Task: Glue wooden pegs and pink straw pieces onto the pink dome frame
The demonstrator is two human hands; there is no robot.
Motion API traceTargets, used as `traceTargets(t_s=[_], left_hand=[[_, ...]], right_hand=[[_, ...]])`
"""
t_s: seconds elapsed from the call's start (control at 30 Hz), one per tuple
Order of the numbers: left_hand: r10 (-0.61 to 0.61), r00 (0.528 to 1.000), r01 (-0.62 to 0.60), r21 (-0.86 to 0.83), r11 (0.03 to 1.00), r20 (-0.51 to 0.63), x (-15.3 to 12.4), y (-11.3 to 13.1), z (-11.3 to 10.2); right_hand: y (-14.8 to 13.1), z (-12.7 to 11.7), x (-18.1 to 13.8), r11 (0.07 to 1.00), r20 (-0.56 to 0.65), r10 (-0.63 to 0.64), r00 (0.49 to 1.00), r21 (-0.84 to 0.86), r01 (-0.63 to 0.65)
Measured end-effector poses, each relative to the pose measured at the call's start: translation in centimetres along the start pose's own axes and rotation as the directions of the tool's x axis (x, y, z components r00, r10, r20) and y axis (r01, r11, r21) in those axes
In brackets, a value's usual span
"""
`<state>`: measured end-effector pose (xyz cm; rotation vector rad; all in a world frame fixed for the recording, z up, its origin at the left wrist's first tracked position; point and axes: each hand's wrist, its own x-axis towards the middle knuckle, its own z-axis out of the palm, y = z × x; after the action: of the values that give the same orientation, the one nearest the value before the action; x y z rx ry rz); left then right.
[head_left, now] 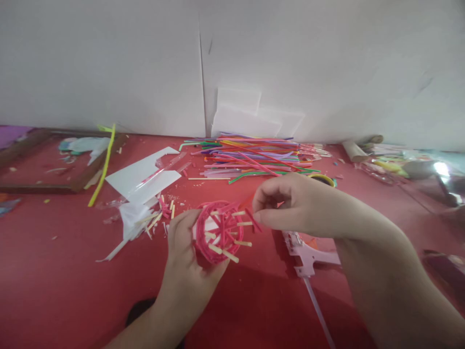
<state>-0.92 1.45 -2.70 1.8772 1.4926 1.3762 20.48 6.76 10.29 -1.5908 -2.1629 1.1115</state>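
Wrapped around a small pink woven basket [219, 232], my left hand [187, 242] grips it from the left and below. Short wooden stick ends [242, 243] poke out around its rim, and pink strands cross its opening. My right hand [286, 206] is closed in a pinch on a pink pipe cleaner [256, 220] at the basket's upper right edge. The fingertips hide part of that strand. Under my right wrist, a pale glue gun [308, 257] lies on the red table [261, 300], partly covered by the arm.
A pile of coloured pipe cleaners [254, 157] lies by the wall. Left are a white card [145, 174], crumpled scraps [134, 220], a yellow pipe cleaner [103, 169] and a brown frame [39, 188]. A tape roll [322, 179] sits behind my right hand; a cardboard tube [354, 151] lies farther right.
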Motion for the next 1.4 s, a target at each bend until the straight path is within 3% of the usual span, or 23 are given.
traceTargets(t_s=[0.3, 1.4], left_hand=[[0.079, 0.997, -0.077, 0.088, 0.993, -0.01, 0.35, 0.19, -0.09], [0.048, 0.999, -0.048, 0.08, 0.996, -0.001, 0.17, 0.12, -0.23]], right_hand=[[-0.01, 0.07, 0.26, 0.999, 0.039, 0.04, 0.998, -0.014, -0.039], [0.45, 0.27, 0.52, 0.998, 0.03, 0.028, 0.999, -0.061, -0.026]])
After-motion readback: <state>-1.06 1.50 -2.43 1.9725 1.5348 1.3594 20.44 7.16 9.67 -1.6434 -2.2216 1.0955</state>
